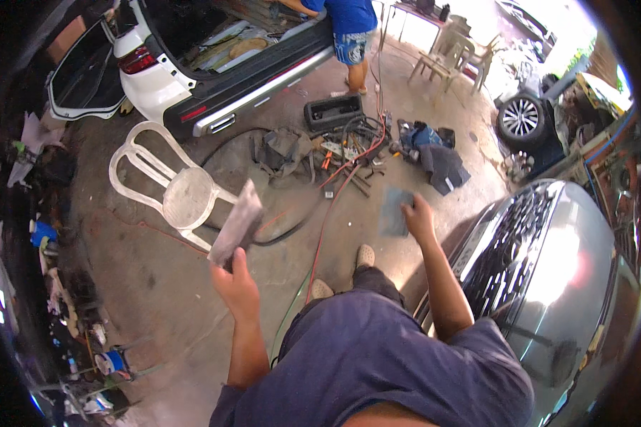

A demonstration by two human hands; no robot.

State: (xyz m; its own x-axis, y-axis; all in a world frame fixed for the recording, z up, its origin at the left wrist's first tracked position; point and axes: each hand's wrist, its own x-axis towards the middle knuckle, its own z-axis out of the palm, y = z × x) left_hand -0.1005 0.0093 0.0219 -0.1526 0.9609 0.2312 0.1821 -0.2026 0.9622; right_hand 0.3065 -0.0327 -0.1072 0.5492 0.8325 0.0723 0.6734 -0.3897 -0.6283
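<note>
My left hand [236,288] grips a flat, grey, oblong piece [238,223]; my right hand [419,218] pinches a thin, blue-grey, four-sided sheet [392,213].

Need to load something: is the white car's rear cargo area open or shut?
Open. Nothing closes off the back of the white car: its cargo area shows from behind, with loose items lying inside.

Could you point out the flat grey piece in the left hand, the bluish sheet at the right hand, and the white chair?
Flat grey piece [239,222]: head view, middle of its face.
Bluish sheet [392,213]: head view, its visible middle.
White chair [190,197]: head view, on the seat.
</note>
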